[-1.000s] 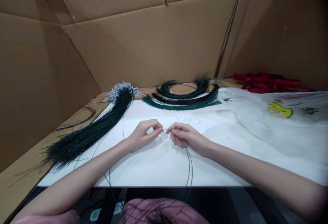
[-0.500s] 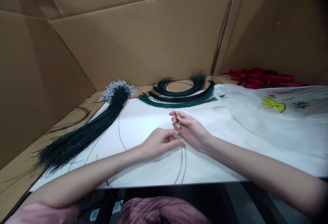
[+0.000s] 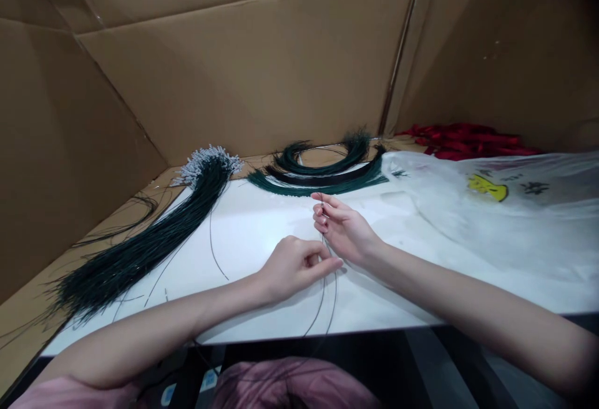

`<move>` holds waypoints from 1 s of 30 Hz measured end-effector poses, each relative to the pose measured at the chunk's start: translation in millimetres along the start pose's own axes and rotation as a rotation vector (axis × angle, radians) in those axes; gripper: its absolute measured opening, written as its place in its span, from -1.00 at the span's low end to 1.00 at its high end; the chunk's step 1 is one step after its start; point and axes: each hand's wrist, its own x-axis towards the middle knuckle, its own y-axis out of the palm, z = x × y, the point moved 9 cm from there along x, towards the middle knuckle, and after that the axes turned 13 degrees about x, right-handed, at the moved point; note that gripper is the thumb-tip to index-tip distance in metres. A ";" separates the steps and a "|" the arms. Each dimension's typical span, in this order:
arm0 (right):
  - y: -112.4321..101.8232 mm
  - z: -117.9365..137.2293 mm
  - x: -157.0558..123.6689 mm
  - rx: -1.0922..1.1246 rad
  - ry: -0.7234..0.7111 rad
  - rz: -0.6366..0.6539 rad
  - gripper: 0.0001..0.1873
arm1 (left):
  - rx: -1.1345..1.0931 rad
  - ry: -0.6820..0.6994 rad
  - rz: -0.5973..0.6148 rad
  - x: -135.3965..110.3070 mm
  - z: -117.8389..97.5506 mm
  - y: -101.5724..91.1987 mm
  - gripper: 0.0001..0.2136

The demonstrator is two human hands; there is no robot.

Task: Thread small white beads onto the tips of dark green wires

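A thin dark cord (image 3: 334, 303) runs between my two hands above the white tabletop, its two strands curving down past the front edge. My right hand (image 3: 345, 226) pinches the upper part of the cord between thumb and fingers, with a short end poking up. Just below and to its left, my left hand (image 3: 297, 265) has thumb and forefinger closed around the lower strands. Its other fingertips are hidden. Behind my hands lie curved bundles of dark green and black cords (image 3: 322, 189).
On the left lies a thick bundle of green cords (image 3: 154, 243) with pale grey tips (image 3: 206, 162). A clear plastic bag (image 3: 515, 221) covers the right side of the table. Red ribbons (image 3: 472, 140) are heaped behind it. Cardboard walls (image 3: 243, 72) enclose the back and sides.
My left thumb has slid slightly right along the cord, and my right index finger has straightened a little. The whole view has shifted slightly.
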 end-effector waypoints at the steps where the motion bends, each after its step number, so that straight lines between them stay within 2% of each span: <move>1: 0.3 0.2 -0.3 0.005 0.001 -0.003 -0.82 | -0.005 -0.028 0.017 1.1 2.7 3.4 -0.63; 6: -1.7 2.8 1.2 0.017 -0.010 -0.019 -0.83 | -0.072 -0.046 0.032 3.9 5.6 7.4 -0.65; 11: -14.5 14.0 8.5 0.003 -0.078 -0.066 -0.92 | -0.130 -0.030 0.075 -10.7 0.0 0.4 -0.71; 16: -23.5 20.1 12.9 -0.053 -0.144 -0.093 -0.78 | -0.159 -0.060 0.105 -33.3 4.7 -6.9 -0.71; 20: -22.8 17.3 14.1 -0.090 -0.165 -0.093 -0.72 | -0.194 -0.089 0.111 -41.8 13.0 -5.1 -0.70; 26: -21.3 13.2 13.8 -0.108 -0.153 -0.090 -0.68 | -0.229 -0.095 0.116 -46.9 21.3 -0.7 -0.68; 30: -21.1 9.5 12.6 -0.089 -0.099 -0.070 -0.72 | -0.220 -0.104 0.097 -49.1 29.8 -12.4 -0.68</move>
